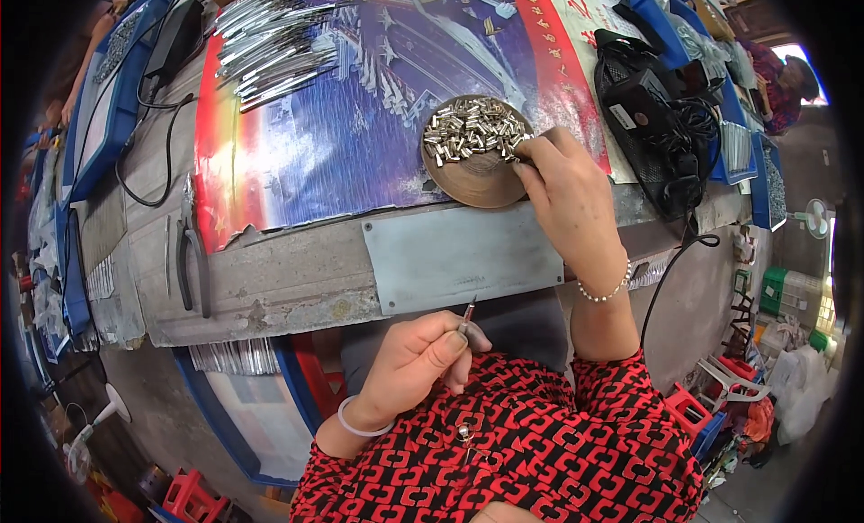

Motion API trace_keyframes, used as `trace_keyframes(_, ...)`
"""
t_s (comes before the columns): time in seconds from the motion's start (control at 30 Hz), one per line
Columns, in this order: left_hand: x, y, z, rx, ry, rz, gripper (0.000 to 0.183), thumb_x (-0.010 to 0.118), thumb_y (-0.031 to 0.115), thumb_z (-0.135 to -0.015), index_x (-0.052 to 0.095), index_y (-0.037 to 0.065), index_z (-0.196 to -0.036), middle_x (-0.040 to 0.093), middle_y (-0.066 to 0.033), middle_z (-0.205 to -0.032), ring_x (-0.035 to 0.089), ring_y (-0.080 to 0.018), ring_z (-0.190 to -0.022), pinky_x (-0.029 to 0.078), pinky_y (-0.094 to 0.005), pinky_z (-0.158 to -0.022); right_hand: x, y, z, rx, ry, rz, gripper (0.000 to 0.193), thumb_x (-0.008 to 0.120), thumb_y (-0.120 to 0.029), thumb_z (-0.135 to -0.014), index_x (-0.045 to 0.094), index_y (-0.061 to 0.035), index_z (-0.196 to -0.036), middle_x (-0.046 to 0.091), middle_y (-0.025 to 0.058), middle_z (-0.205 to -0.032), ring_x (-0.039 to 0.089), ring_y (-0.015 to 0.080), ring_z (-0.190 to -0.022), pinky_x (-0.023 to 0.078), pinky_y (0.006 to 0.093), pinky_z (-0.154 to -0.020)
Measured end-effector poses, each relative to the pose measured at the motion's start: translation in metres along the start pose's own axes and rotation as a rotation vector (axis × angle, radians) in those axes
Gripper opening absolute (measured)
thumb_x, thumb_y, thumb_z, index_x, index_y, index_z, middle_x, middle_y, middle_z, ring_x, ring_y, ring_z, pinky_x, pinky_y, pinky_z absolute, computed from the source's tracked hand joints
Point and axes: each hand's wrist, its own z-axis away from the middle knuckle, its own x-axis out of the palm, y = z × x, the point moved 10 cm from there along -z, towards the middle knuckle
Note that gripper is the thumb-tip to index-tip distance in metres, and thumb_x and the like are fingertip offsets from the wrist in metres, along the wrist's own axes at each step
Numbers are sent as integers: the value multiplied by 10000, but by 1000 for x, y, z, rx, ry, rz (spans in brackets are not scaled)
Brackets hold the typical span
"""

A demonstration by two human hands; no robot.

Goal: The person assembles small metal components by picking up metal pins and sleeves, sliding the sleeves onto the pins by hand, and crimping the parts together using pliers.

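Observation:
My left hand (425, 356) is closed in front of the table edge, with a slim pointed metal piece (469, 312) pinched between thumb and fingers, its tip upward. My right hand (569, 192) reaches over the right side of a round brown dish (481, 192). Its thumb and index finger are pinched together beside the small silver metal cylinders (472, 129) heaped in the dish; whatever is between them is hidden. Between my hands, a pale grey metal plate (459, 253) lies along the table's front edge.
Many slender silver metal parts (270, 46) lie on the poster (306, 172) covering the table. At left are pliers (192, 262) and a blue tray (103, 118). A black mesh bag with cables (652, 118) sits at right. Below the table is another blue-edged tray (211, 410).

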Motion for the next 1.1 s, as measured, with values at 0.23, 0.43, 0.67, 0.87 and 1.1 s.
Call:
trace_keyframes(0.23,-11,1,3,8,18,39,291,414,215,-975,578,-24,-956,562,-15,-653,534,-62,-549,433,-174,-517,19,-8,-10,-3,-110,116,87,592,-88,-790,566,-18,-834,521,132,-797,551,327,-732,433,405,-643)
trace_keyframes(0.43,-15,1,3,-1,23,57,287,413,213,-976,573,-25,-956,562,-14,-655,533,-61,-540,430,-169,-510,22,-12,-13,-30,-116,131,99,591,-77,-769,531,-3,-798,519,149,-778,553,334,-739,443,414,-641)
trace_keyframes(0.67,-12,0,-1,-1,17,87,279,416,207,-975,572,-23,-957,559,-14,-655,525,-63,-542,427,-171,-512,27,-14,-13,-86,-174,79,126,585,-92,-750,511,-3,-800,503,146,-752,533,336,-719,423,411,-630)
trace_keyframes(0.87,-11,-1,-2,-16,18,113,291,419,227,-976,571,-21,-959,555,-15,-653,519,-64,-544,425,-176,-517,22,-10,-14,-86,-70,13,114,589,-67,-772,546,0,-854,538,137,-771,554,298,-686,435,361,-615)
trace_keyframes(1.1,-28,18,20,106,120,99,286,444,212,-964,563,-48,-967,558,-48,-642,522,-92,-526,423,-197,-497,14,-66,0,-23,-163,-641,104,590,6,-792,580,14,-894,577,72,-767,546,128,-636,446,250,-588)
